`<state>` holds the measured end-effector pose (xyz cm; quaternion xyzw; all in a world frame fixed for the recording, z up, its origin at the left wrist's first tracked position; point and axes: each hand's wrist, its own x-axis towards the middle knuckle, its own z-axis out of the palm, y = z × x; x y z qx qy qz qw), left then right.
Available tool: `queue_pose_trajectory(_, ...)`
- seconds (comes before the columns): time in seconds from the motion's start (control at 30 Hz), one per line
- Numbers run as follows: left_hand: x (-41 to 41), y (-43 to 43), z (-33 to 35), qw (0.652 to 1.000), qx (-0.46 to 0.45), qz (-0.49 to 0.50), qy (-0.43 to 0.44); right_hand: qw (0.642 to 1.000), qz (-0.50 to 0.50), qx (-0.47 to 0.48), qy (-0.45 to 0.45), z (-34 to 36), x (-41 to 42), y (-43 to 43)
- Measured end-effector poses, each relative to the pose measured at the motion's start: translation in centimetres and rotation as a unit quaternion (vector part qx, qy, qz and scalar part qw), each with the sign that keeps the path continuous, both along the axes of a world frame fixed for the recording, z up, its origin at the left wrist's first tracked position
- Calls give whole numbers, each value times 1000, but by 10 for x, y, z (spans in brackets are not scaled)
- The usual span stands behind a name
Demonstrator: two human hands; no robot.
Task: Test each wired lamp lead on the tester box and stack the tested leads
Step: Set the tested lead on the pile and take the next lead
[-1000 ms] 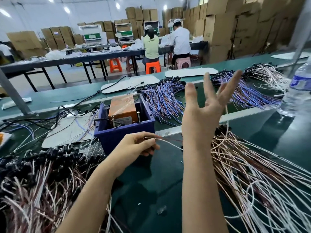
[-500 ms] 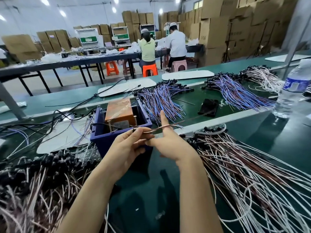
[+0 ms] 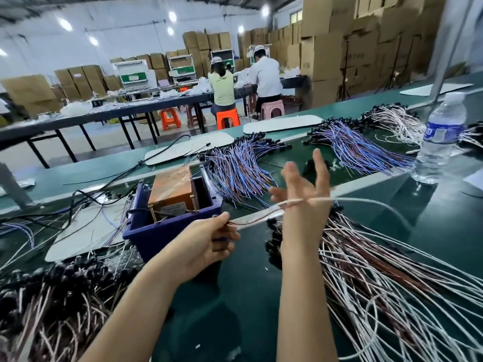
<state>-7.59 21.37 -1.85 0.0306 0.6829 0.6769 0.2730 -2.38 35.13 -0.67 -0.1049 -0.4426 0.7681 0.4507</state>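
Midway, seemingly: one white-and-brown lamp lead (image 3: 261,215) is held just R of the tester box (image 3: 171,190). The left lead pile (image 3: 52,296) and right lead pile (image 3: 392,270) are both big; tested vs untested, can't tell. The left hand (image 3: 209,244) pinches the lead's end; the right hand (image 3: 304,194), fingers spread wide, has it running across.

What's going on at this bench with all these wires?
A person is checking wired lamp leads by hand. The left hand pinches one end of a pale lead just in front of the blue tub that holds the orange tester box. The lead runs across the raised right hand, whose fingers are spread. A right heap and a left heap of similar leads lie on the green table.
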Motion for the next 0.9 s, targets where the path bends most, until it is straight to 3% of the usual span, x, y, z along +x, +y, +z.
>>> queue_pose_trajectory(0.07, 0, 22, 1, 997, -62, -35, 38, 993, -81, -47, 74, 6, 6, 4)
queue_pose_trajectory(0.17, 6, 56, -7, 983, -130, -81, 98, 970, -164, -143, 105, 8, 14, 13)
queue_pose_trajectory(0.33, 15, 90, -40, 948, -233, -94, 194, 952, -132, -253, 115, 6, 28, 30)
queue_pose_trajectory(0.47, 24, 94, -57, 880, -335, -34, 334, 961, -62, -246, 114, 9, 35, 37)
queue_pose_trajectory(0.57, 36, 95, -60, 850, -356, -1, 387, 970, -21, -221, 99, 17, 40, 36)
queue_pose_trajectory(0.73, 46, 98, -64, 824, -375, 27, 425, 971, 64, -170, 158, 38, 59, 40)
queue_pose_trajectory(0.8, 50, 99, -64, 828, -358, 28, 431, 967, 88, -141, 194, 45, 66, 41)
queue_pose_trajectory(0.9, 56, 95, -68, 843, -339, 14, 417, 974, 101, -118, 168, 43, 66, 39)
